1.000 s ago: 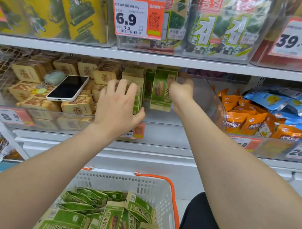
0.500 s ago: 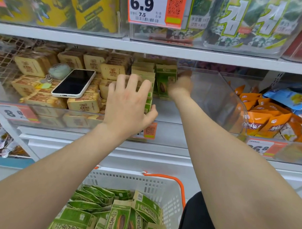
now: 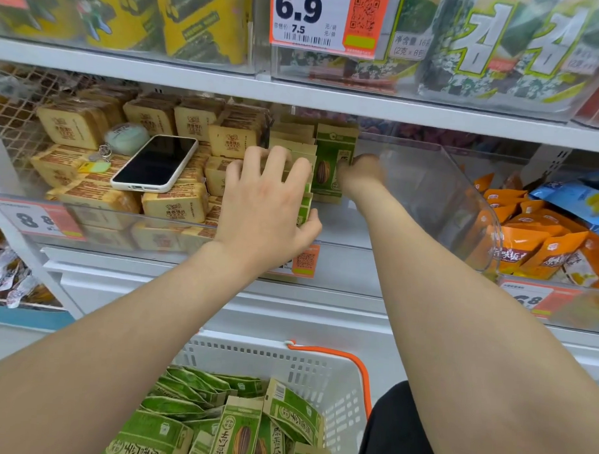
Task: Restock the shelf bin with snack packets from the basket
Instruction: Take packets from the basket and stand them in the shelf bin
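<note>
Shelf bin [image 3: 455, 198]: a clear tub on the middle shelf. Its left half holds green stock, while the right half shows bare floor out to the curved wall.
Row of packets [image 3: 306, 201]: stands on edge at the bin's left side, running near to far, faces pressed together.
Left hand [image 3: 268, 212]: the nearer hand. Its fingers curl over the tops of the row and the thumb hooks the near lower edge — a closed grasp on the bundle.
Upright packet [image 3: 329, 166]: stands at the far end, just right of the row, with its long axis vertical and its printed face towards me.
Right hand [image 3: 363, 171]: reaches deep into the bin and touches that packet's right edge. It is blurred, so I cannot tell whether it pinches or merely steadies.
Key relation: the open space lies to the right of both hands — by my reckoning, new packets would slot in there, standing the same way.
Basket [image 3: 286, 359]: white, low and near, between the forearms.
Snack packets [image 3: 240, 428]: many lie heaped in the basket, so the job looks far from done.
Phone [image 3: 154, 164]: lies on the tan packs in the bin to the left.
</note>
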Tool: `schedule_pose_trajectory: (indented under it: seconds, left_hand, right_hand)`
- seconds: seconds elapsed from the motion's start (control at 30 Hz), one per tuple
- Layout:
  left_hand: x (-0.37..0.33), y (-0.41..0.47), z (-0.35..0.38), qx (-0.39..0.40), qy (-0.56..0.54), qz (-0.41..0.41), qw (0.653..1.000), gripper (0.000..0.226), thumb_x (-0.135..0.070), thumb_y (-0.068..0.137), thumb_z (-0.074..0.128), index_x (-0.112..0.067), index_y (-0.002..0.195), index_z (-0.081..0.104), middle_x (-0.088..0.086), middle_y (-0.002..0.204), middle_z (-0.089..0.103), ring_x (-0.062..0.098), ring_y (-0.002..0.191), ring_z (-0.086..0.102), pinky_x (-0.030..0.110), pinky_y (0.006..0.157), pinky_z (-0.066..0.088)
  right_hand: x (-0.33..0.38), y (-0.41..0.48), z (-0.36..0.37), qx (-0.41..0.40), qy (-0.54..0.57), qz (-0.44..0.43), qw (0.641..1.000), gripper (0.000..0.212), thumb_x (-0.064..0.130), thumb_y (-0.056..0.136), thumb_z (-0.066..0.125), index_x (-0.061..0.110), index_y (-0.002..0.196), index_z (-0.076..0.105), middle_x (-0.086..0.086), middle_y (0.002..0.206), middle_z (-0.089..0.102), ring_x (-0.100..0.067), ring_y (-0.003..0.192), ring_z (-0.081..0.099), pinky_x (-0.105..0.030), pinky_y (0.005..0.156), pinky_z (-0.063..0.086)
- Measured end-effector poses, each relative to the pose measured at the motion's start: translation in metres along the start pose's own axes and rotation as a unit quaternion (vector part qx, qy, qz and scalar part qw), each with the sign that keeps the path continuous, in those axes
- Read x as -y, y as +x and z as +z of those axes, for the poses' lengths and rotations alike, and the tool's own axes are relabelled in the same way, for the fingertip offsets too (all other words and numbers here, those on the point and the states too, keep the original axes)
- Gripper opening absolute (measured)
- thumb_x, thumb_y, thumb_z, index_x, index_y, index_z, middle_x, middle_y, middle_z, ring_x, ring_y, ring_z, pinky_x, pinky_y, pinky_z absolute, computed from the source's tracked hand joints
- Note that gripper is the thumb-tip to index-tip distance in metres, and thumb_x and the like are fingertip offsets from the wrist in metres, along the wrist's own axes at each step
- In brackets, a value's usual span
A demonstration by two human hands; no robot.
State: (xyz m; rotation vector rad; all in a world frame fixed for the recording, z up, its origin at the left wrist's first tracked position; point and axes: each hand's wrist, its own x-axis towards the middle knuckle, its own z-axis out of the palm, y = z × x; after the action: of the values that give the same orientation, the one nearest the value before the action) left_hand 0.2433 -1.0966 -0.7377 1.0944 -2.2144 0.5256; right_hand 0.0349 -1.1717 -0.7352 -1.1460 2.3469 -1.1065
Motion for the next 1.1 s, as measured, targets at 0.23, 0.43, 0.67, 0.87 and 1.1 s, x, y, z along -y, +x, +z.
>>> schedule_pose_trajectory:
  seconds: [0.23,0.43,0.67,0.87,1.1]
  left_hand:
    - [0.002,0.000,-0.001,0.003,0.002,0.007,1.000,0.051,-0.057,0.085,0.054,-0.017,0.117,0.054,0.010,0.120,0.055,0.036,0.108,0.047,0.047,0.081,0.041]
    - [0.005,0.000,-0.005,0.021,-0.006,0.016,1.000,0.067,-0.073,0.085,0.057,-0.019,0.124,0.053,0.008,0.126,0.053,0.036,0.115,0.049,0.048,0.085,0.044]
    - [0.014,-0.011,-0.026,-0.041,-0.127,0.093,0.987,0.062,-0.063,0.085,0.073,-0.014,0.122,0.060,0.006,0.124,0.057,0.030,0.119,0.052,0.044,0.101,0.041]
    - [0.010,-0.053,-0.033,-0.068,-0.164,0.174,0.969,0.028,-0.024,0.087,0.068,-0.018,0.066,0.051,0.002,0.066,0.050,0.027,0.063,0.049,0.036,0.055,0.038]
    - [-0.007,-0.130,-0.008,0.487,-0.088,0.102,0.863,0.023,-0.034,0.100,0.051,-0.021,0.083,0.057,-0.008,0.078,0.051,0.023,0.080,0.055,0.035,0.071,0.047]
  right_hand:
    - [-0.004,-0.011,-0.005,0.029,-0.029,0.034,0.999,0.020,0.029,0.105,0.050,0.010,0.103,0.055,-0.014,0.115,0.067,-0.033,0.104,0.068,-0.041,0.089,0.060]
    - [-0.001,-0.035,-0.017,0.046,-0.121,-0.004,0.992,0.022,0.018,0.092,0.057,0.010,0.112,0.063,-0.010,0.107,0.064,-0.030,0.097,0.065,-0.033,0.074,0.050]
    - [0.010,-0.099,-0.046,-0.006,-0.222,-0.290,0.931,0.031,0.006,0.092,0.048,0.009,0.119,0.061,-0.017,0.104,0.067,-0.041,0.092,0.063,-0.046,0.076,0.057]
    - [0.014,-0.170,-0.069,-0.099,-0.173,-0.402,0.894,0.020,0.020,0.090,0.047,0.017,0.105,0.059,-0.013,0.078,0.065,-0.040,0.071,0.054,-0.040,0.058,0.039]
    - [-0.025,-0.267,-0.029,0.113,-0.343,-0.443,0.820,0.021,0.031,0.088,0.054,0.017,0.099,0.064,-0.009,0.082,0.059,-0.036,0.073,0.056,-0.034,0.060,0.035]
